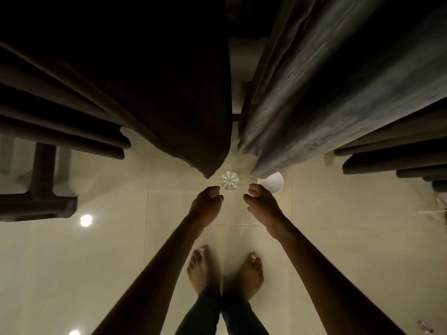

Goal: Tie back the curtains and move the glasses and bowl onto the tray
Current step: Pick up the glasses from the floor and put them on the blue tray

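Above a glossy cream floor (338, 238), my head-camera feed shows two curtains hanging almost to the tiles with a narrow gap between them. The left curtain (169, 105) is dark brown and the right curtain (314, 93) is grey-blue. A ribbed clear glass (229, 180) stands on the floor below that gap, near the left curtain's hem. A white bowl (274, 183) sits on the floor near it to the right, partly hidden behind the right curtain's hem. I see the person's left hand (206, 201) hovering just short of the glass, released, with fingers loosely curled and grasping nothing. The right hand (262, 203) hangs level with it beside the bowl, also released and empty. Two bare feet (202, 272) stand side by side below the hands. A dark furniture frame (43, 189) stands at left, with a lamp reflection (86, 220) on the tiles beside it.
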A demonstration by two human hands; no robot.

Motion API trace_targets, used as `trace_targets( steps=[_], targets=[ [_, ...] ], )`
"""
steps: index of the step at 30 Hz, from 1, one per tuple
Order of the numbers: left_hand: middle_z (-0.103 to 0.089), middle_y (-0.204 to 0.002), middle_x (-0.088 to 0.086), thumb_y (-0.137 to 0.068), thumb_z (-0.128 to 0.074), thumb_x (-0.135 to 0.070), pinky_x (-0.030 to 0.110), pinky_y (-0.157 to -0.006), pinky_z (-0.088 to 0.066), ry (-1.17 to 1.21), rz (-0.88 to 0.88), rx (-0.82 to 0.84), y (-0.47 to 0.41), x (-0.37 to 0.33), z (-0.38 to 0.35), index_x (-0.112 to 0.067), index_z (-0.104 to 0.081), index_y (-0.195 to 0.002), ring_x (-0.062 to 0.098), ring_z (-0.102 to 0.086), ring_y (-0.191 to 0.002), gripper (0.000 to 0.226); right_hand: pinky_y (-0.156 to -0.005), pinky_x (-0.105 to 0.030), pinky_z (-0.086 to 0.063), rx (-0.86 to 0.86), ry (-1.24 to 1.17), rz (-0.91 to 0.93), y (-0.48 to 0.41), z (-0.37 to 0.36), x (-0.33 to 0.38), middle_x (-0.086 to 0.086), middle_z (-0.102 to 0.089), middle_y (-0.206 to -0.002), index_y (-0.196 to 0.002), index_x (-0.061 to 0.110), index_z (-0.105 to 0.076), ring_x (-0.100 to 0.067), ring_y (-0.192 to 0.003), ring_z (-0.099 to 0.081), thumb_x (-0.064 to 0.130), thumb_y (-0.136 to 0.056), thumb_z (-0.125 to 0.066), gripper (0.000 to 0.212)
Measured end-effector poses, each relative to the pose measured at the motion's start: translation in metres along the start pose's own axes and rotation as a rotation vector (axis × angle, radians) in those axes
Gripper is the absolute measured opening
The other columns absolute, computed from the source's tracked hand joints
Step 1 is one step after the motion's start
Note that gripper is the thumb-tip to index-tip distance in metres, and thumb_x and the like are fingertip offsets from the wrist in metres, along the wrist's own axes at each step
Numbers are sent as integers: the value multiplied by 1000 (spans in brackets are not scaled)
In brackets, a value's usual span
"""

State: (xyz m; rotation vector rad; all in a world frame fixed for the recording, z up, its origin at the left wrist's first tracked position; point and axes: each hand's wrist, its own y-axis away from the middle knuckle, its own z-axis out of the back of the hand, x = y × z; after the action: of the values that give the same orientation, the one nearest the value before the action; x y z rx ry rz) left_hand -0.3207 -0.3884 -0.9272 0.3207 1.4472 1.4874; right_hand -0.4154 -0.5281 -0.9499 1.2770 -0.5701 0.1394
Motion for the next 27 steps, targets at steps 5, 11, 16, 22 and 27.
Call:
trace_targets(
  steps=[5, 11, 16, 22, 27],
  targets=[
    [-44, -156, 6, -98, -44, -12, 42, -117, -38, 29, 0, 23, -71, 27, -20, -20, -41, -152, 24, -45, -141, 54, -89, -34, -41, -1, 60, 44, -73, -19, -23, 5, -46, -107, -114, 18, -47, -16, -103, -45, 16, -92, -51, 22],
    [-29, -165, 5, -102, -45, -15, 37, -117, -29, 11, 13, 21, -134, 48, -34, -21, -23, -159, 26, -31, -150, 62, -93, -35, -43, -42, 159, 32, -130, -37, -42, -2, -52, -129, -149, 15, -38, -20, -120, -50, 26, -93, -50, 59],
    [-20, -167, 4, -101, -46, -12, 37, -119, -26, 28, 15, 21, -174, 57, -41, -20, -18, -161, 26, -23, -153, 66, -107, -33, -37, -48, 111, 0, -163, -47, -54, -3, -30, -165, -160, 22, -21, -27, -150, -33, 20, -96, -52, 71],
    [-52, -145, 16, -95, -45, -2, 43, -112, -42, 43, 13, 107, -186, 58, -49, -13, -44, -146, 34, -49, -133, 53, -102, -44, -55, -19, -16, 6, -170, -55, -63, -1, -65, -119, -134, 24, -56, -25, -115, -62, 2, -86, -49, 53],
    [-54, -128, -4, -95, -51, -5, 32, -91, -42, 37, -29, 26, -160, 66, -45, -14, -46, -145, 20, -52, -115, 52, -105, -49, -52, -11, -114, 2, -141, -61, -61, -2, -67, -115, -124, 22, -61, -25, -114, -63, 2, -91, -51, 40]
  ],
)
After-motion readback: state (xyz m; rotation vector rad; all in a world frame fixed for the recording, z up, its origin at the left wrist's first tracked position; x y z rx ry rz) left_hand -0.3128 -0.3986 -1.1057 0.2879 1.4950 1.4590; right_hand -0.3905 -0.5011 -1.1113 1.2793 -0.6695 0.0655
